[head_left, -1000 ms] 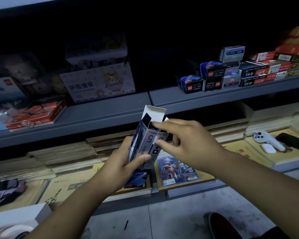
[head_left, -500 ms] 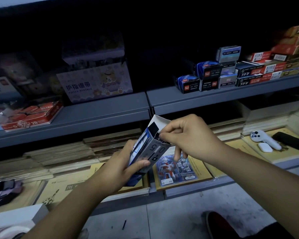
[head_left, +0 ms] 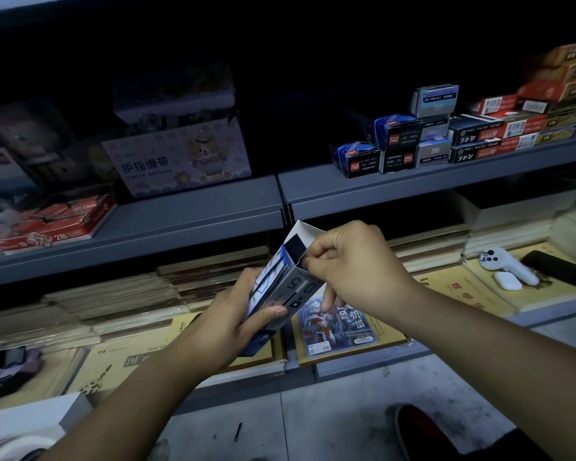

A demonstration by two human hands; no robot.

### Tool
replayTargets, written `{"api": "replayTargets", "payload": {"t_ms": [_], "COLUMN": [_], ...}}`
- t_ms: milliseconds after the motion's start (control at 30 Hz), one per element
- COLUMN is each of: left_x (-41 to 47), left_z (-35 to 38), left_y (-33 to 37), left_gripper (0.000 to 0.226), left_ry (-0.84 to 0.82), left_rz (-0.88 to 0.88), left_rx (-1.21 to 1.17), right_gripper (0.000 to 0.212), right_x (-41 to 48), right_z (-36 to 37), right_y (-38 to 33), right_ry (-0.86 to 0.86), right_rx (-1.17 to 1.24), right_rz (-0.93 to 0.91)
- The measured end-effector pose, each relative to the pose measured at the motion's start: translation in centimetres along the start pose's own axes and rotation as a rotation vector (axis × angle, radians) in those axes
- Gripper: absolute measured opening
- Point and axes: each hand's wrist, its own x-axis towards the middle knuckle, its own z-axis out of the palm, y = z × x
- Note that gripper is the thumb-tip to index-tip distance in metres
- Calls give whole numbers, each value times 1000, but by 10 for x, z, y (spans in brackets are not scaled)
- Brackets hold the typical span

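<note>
Gripping is done by the left hand (head_left: pixel 243 314), just below the centre of the frame. Its fingers and thumb are curled round the lower half of a slim carton (head_left: pixel 290 284). The carton is held in the air in front of the shelving, tilted so that its upper end leans toward the upper right. The right hand (head_left: pixel 350 261) is closed at the carton's mouth, with thumb and forefinger pinched beside a dark side flap (head_left: pixel 295 249). In the dim light it cannot be told for certain whether the flap itself or the carton's edge is caught. Both hands are thus clamped on the one carton.

The white top flap (head_left: pixel 305 232) stands raised and the end is open, so the opening is judged to be largely done. No contents are seen in the mouth, and nothing has been drawn out. The side flap is judged to need clearing next, with the contents to be reached after that.

The carton is long and narrow, with crisp, undented edges. One grey-white face is printed with a large "0.5" and a dark square, the neighbouring face is striped blue and white, and the lower end is dark blue.

Behind the carton, right of centre, a colourful card pack (head_left: pixel 333 324) is laid on yellow notebooks (head_left: pixel 459 287). A grey shelf (head_left: pixel 197 221) is run across the middle of the frame. Small blue boxes (head_left: pixel 356 159) are stacked on it at the upper right, and a pastel box (head_left: pixel 177 161) is set at the upper left of centre. A white controller (head_left: pixel 506 266) is seen at the right edge.
</note>
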Motion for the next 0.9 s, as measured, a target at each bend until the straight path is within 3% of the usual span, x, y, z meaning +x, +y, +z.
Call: {"api": "replayTargets", "payload": {"t_ms": [200, 333, 433, 567, 767, 900], "left_x": [1, 2, 1, 1, 4, 5], "left_z": [0, -3, -3, -2, 1, 2], "left_y": [-7, -11, -12, -11, -16, -11], "left_gripper": [39, 37, 36, 34, 33, 36], "left_ry": [-31, -47, -63, -82, -129, -102], "left_rz": [0, -12, 6, 42, 76, 103], "left_rx": [52, 73, 66, 87, 84, 107], "right_gripper": [16, 4, 21, 32, 23, 14], "right_x": [-2, -4, -7, -7, -1, 4], "right_z": [-3, -5, -9, -8, -5, -4], "right_y": [5, 0, -9, -9, -1, 6], "right_ry": [-30, 164, 43, -104, -142, -54], "right_rx": [-89, -218, -270, -488, -481, -350], "right_rz": [-11, -227, -354, -370, -389, -422]}}
